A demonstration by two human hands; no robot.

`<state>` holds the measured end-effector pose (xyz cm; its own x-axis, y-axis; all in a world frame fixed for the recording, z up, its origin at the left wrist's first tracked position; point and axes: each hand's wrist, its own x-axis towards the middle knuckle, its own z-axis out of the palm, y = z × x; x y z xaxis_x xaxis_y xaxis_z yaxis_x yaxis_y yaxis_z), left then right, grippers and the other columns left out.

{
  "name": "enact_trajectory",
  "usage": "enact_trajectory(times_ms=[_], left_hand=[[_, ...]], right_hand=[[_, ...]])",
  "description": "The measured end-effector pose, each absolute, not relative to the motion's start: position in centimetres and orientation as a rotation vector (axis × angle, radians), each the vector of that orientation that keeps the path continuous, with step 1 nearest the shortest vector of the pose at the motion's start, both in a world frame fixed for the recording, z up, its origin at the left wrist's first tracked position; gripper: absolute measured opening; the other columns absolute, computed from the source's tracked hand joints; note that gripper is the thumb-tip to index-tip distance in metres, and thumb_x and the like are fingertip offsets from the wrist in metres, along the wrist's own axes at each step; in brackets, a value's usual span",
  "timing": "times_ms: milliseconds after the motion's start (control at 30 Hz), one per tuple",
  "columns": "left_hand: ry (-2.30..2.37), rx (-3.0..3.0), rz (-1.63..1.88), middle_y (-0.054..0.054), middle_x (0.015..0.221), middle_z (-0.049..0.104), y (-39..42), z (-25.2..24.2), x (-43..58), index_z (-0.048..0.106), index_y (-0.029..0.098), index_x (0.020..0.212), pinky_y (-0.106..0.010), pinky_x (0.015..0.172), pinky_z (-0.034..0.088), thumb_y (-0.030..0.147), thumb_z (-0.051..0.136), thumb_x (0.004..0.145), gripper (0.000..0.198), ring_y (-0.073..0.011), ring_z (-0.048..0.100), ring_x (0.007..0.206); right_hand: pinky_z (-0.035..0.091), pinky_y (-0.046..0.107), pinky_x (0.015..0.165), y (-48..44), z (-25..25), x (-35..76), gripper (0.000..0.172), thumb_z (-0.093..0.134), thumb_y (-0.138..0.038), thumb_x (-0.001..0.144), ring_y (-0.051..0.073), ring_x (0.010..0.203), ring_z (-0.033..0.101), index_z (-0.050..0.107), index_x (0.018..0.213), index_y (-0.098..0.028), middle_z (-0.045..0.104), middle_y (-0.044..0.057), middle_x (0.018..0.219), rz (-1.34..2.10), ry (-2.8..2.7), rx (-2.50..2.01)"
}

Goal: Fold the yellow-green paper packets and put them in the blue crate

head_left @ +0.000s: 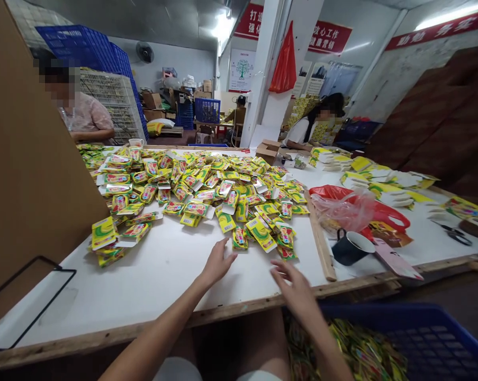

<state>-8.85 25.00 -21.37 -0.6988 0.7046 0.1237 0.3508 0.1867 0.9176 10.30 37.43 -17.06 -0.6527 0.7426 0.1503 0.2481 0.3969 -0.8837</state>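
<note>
My left hand [217, 261] is over the white table [155, 286], its thumb and fingers apart and nothing between them. Close beyond its fingertips stands a small yellow-and-green box [240, 238] at the near edge of a wide heap of such boxes. Farther right, my right hand [293, 283] hovers near the table's front edge with loosely curled, parted fingers and no object in it. Nearest to it are a yellow carton [261, 233] and another small box [285, 234]. Several boxes in the heap have white flaps standing out.
A wooden strip [321, 243] divides the table; right of it are a dark mug [352, 247], a red plastic bag [389, 214] and scissors [456, 234]. A blue crate [425, 328] of packets stands below. Cardboard [32, 148] rises at left. Other people sit beyond the table.
</note>
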Motion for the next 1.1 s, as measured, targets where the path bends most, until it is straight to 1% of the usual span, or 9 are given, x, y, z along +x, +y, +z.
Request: enact_trajectory(times_ms=[67,200,333,467,633,767,867,1000,1100], left_hand=[[2.150,0.974,1.535,-0.018,0.126,0.048,27.8,-22.0,-9.2,0.046,0.008,0.126,-0.037,0.096,0.037,0.023,0.061,0.074,0.056,-0.0226,0.049,0.112],[2.194,0.855,1.528,-0.017,0.112,0.056,29.5,-22.3,-9.7,0.049,0.006,0.120,-0.034,0.084,0.043,0.022,0.058,0.074,0.050,-0.0195,0.057,0.090],[2.229,0.682,1.542,-0.015,0.098,0.060,26.1,-22.3,-9.3,0.052,0.004,0.115,-0.032,0.073,0.046,0.035,0.057,0.076,0.051,-0.0188,0.059,0.078],[2.121,0.633,1.568,-0.011,0.086,0.060,22.1,-22.4,-7.9,0.055,0.007,0.103,-0.029,0.064,0.048,0.043,0.060,0.072,0.048,-0.0182,0.060,0.070],[1.941,0.719,1.710,-0.006,0.094,0.057,19.8,-20.7,-6.5,0.037,0.017,0.114,-0.028,0.068,0.050,0.040,0.055,0.080,0.045,-0.0148,0.060,0.076],[1.803,0.898,1.711,-0.003,0.094,0.053,18.3,-19.8,-5.9,0.028,0.023,0.123,-0.027,0.069,0.049,0.033,0.051,0.085,0.046,-0.0125,0.058,0.075],[1.757,0.930,1.625,-0.003,0.094,0.053,17.2,-19.8,-6.0,0.030,0.022,0.124,-0.025,0.066,0.048,0.031,0.050,0.086,0.044,-0.0123,0.057,0.074],[1.784,0.951,1.521,-0.006,0.096,0.054,16.6,-19.6,-6.6,0.044,0.016,0.111,-0.023,0.062,0.046,0.032,0.054,0.083,0.034,-0.0118,0.055,0.071],[1.859,1.003,1.562,-0.008,0.100,0.056,16.8,-19.4,-6.9,0.051,0.014,0.099,-0.027,0.076,0.047,0.032,0.053,0.084,0.023,-0.0160,0.057,0.087]], right_hand=[[0.049,0.038,0.073,37.5,-19.6,6.2,0.044,0.060,-0.043,0.067,0.026,0.086,0.061,0.065,0.096,-0.011,0.064,0.016,0.098,1.402,-2.018,-0.853],[0.048,0.036,0.075,37.5,-22.4,-0.2,0.040,0.057,-0.043,0.069,0.025,0.084,0.061,0.064,0.091,-0.010,0.065,0.014,0.091,1.414,-1.932,-0.879],[0.048,0.031,0.063,36.2,-23.2,-0.3,0.032,0.059,-0.043,0.069,0.023,0.071,0.061,0.060,0.072,-0.012,0.064,0.012,0.071,1.514,-1.885,-0.902],[0.049,0.031,0.064,33.8,-23.6,1.6,0.028,0.062,-0.037,0.066,0.021,0.070,0.061,0.054,0.077,-0.013,0.063,0.011,0.077,1.694,-1.876,-0.845],[0.049,0.027,0.068,31.7,-21.6,2.8,0.036,0.059,-0.023,0.069,0.015,0.076,0.060,0.040,0.098,-0.018,0.059,0.004,0.090,1.837,-1.891,-0.602],[0.047,0.026,0.074,31.4,-20.0,3.7,0.034,0.054,-0.016,0.076,0.013,0.082,0.060,0.040,0.108,-0.020,0.056,0.003,0.100,1.793,-1.960,-0.427],[0.046,0.026,0.074,31.6,-20.0,4.1,0.034,0.053,-0.015,0.078,0.013,0.080,0.059,0.046,0.110,-0.019,0.056,0.003,0.097,1.773,-2.031,-0.373],[0.045,0.026,0.072,31.8,-20.1,3.3,0.016,0.049,-0.023,0.085,0.014,0.079,0.057,0.057,0.097,-0.016,0.060,0.003,0.088,1.731,-2.157,-0.338],[0.045,0.026,0.074,31.6,-19.9,2.2,0.016,0.049,-0.027,0.086,0.015,0.081,0.056,0.059,0.084,-0.014,0.060,0.005,0.084,1.668,-2.136,-0.330]])
